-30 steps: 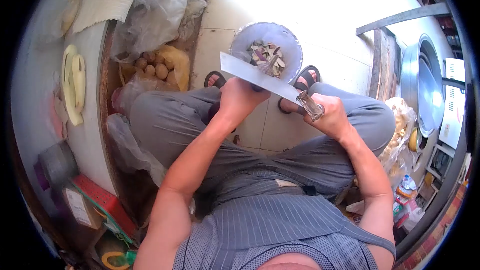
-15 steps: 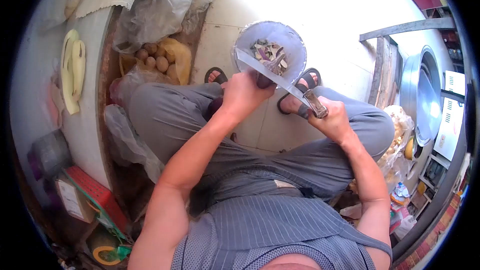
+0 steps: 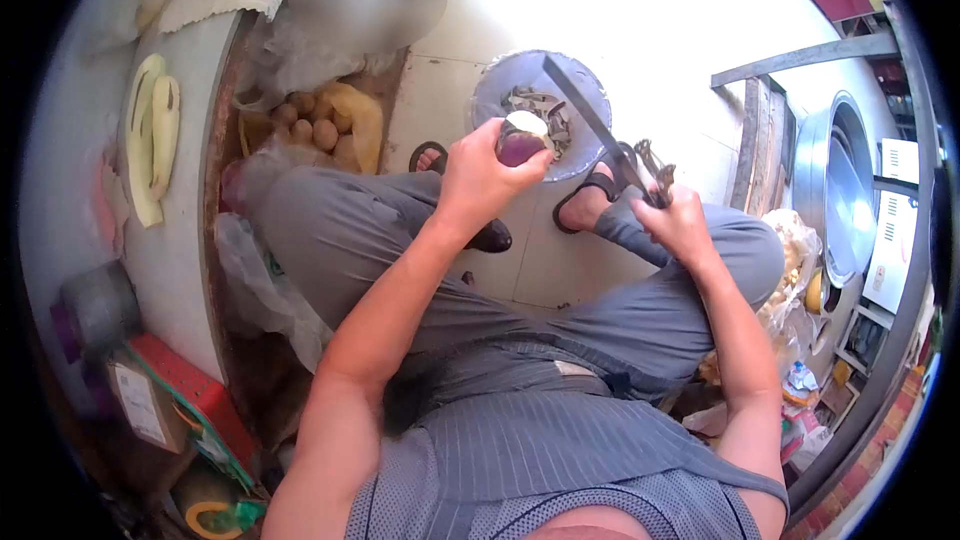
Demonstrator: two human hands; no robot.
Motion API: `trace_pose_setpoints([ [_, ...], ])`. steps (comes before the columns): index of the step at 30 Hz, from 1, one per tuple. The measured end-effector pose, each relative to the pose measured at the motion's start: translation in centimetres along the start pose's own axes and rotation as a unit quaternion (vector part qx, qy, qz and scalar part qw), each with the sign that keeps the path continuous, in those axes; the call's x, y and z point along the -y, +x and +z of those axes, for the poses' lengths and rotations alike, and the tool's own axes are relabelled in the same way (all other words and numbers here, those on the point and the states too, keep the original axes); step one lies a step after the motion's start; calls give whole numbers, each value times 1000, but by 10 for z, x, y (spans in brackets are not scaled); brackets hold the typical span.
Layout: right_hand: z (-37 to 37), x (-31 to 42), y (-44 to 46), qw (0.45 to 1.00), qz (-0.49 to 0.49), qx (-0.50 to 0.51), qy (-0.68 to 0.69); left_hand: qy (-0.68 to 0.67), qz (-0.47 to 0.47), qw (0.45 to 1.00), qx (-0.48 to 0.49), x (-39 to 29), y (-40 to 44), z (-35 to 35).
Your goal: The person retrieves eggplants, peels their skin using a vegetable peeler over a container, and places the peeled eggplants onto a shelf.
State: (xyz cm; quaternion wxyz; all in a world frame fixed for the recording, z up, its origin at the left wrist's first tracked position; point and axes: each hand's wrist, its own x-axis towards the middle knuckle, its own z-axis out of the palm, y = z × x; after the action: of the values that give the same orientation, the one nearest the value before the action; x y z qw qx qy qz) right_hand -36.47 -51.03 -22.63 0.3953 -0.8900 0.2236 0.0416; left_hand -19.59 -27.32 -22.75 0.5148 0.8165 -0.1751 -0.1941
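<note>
My left hand is wrapped round a dark purple eggplant whose pale cut end faces up; its other end shows dark and glossy below the hand. In my right hand is the handle of a wide-bladed knife, its blade seen nearly edge-on and pointing up and left over the bucket. A brown, stalk-like piece lies against the knife near my right fingers. Beneath the blade stands the round bucket with peelings and scraps inside.
Potatoes lie beside a yellow bag at the left. Two peeled, pale green vegetables rest on a white surface. A metal basin and wooden frame stand right. My sandalled feet flank the bucket. A blurred round patch covers the upper left.
The knife has swung away from the eggplant, its blade turned from flat to edge-on. The eggplant's end now shows a pale cut face, and the brown stalk piece is at the knife.
</note>
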Motion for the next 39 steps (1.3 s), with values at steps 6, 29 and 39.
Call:
trace_pose_setpoints([
  [6,-16,77,49,974,-196,-106,29,-89,45,995,8,-16,-3,-19],
  [29,39,341,230,861,-484,-118,-100,-312,18,945,-92,9,9,-27],
  [39,5,104,85,952,-166,219,135,-479,-36,872,-97,-11,27,-8],
])
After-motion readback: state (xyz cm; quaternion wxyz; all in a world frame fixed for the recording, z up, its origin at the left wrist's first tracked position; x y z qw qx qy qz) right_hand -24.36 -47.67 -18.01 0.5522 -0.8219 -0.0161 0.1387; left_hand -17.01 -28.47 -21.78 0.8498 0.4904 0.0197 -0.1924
